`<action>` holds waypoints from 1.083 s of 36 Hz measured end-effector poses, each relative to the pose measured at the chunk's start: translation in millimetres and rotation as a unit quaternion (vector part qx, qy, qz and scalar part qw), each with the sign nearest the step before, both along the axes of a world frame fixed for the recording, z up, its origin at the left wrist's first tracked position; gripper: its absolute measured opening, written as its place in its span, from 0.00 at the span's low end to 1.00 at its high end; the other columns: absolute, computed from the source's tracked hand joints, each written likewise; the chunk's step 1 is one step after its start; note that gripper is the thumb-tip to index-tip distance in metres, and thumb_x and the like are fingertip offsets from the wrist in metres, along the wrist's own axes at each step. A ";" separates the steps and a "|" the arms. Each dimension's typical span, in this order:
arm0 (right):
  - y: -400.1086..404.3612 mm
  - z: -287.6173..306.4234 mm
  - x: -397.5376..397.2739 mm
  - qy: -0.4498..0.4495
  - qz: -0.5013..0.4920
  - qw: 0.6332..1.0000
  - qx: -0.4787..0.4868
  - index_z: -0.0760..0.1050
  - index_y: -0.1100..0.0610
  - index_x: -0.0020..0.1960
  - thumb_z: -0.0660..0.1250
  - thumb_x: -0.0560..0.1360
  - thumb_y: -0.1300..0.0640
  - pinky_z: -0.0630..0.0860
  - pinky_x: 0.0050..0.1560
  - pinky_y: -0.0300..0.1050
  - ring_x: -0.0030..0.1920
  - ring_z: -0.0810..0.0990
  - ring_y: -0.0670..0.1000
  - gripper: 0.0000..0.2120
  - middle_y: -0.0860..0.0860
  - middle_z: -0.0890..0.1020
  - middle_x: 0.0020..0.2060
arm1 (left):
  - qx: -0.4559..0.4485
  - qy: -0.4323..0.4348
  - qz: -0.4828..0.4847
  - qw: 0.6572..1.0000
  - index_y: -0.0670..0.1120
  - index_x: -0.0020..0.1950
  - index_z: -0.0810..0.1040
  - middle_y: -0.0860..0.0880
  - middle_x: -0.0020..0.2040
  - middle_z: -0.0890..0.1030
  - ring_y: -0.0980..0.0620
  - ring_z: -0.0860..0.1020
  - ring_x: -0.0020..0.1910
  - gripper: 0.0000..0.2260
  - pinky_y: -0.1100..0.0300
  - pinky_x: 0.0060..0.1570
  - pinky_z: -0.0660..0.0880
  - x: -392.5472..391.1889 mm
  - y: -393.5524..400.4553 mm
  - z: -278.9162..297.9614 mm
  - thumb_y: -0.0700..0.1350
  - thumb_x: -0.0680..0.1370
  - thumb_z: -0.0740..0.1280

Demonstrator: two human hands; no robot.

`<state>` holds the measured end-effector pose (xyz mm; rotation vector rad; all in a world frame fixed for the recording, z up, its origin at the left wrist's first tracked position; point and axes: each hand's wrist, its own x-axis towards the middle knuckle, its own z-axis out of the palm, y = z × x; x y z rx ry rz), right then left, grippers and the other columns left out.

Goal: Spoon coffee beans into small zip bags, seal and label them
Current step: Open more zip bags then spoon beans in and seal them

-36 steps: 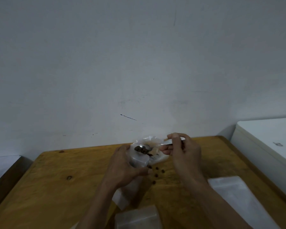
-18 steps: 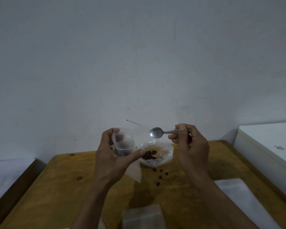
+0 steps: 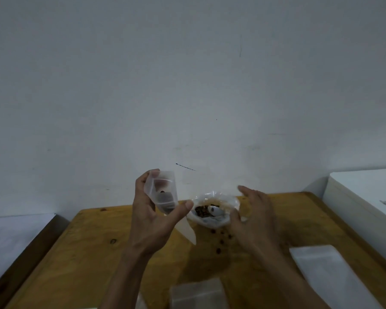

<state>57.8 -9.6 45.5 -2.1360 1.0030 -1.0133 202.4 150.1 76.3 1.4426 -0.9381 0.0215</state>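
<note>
The wooden worktop (image 3: 85, 248) carries an open bag of coffee beans (image 3: 212, 211) with the spoon (image 3: 216, 211) lying in it; the left hand (image 3: 152, 221), raised, grips a small zip bag (image 3: 163, 192) between thumb and fingers; the right hand (image 3: 256, 217) hovers beside the bean bag, fingers relaxed and empty; loose beans (image 3: 221, 241) lie below.

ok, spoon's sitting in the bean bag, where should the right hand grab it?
By the handle end, probably. The spoon lies in the open bean bag, its pale handle angling toward the right hand, its other end among the beans. Come from the right and above through the bag's open mouth, pinching the handle between thumb and fingertips.
</note>
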 end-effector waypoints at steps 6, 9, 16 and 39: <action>41.2 34.6 0.5 0.006 0.282 0.959 0.003 0.69 0.40 0.72 0.71 0.76 0.55 0.72 0.53 0.23 0.61 0.74 0.35 0.27 0.37 0.76 0.63 | 0.035 0.041 -0.053 0.997 0.55 0.72 0.57 0.58 0.63 0.68 0.70 0.76 0.53 0.39 0.69 0.44 0.78 -13.1 -8.8 4.6 0.51 0.69 0.76; 49.2 38.8 11.1 -0.005 0.289 0.957 -0.029 0.75 0.42 0.69 0.69 0.78 0.52 0.77 0.57 0.35 0.60 0.77 0.40 0.20 0.40 0.81 0.61 | 0.064 0.051 -0.078 0.994 0.57 0.72 0.51 0.61 0.62 0.65 0.75 0.75 0.51 0.42 0.74 0.44 0.76 -19.6 -9.2 8.7 0.53 0.68 0.77; 49.6 47.7 15.0 -0.075 0.187 0.979 -0.035 0.81 0.48 0.58 0.66 0.81 0.55 0.77 0.45 0.30 0.48 0.80 0.37 0.08 0.40 0.84 0.47 | 0.016 0.046 -0.076 0.996 0.50 0.73 0.65 0.60 0.63 0.74 0.60 0.76 0.61 0.26 0.67 0.53 0.76 -20.6 0.7 11.3 0.60 0.78 0.62; 44.2 69.5 -11.1 -0.220 0.304 0.896 0.236 0.82 0.58 0.52 0.77 0.66 0.56 0.84 0.45 0.48 0.46 0.87 0.51 0.15 0.52 0.87 0.44 | -0.035 0.106 -0.057 0.992 0.40 0.46 0.84 0.43 0.41 0.86 0.43 0.85 0.43 0.11 0.48 0.43 0.83 -36.3 15.5 30.2 0.47 0.73 0.71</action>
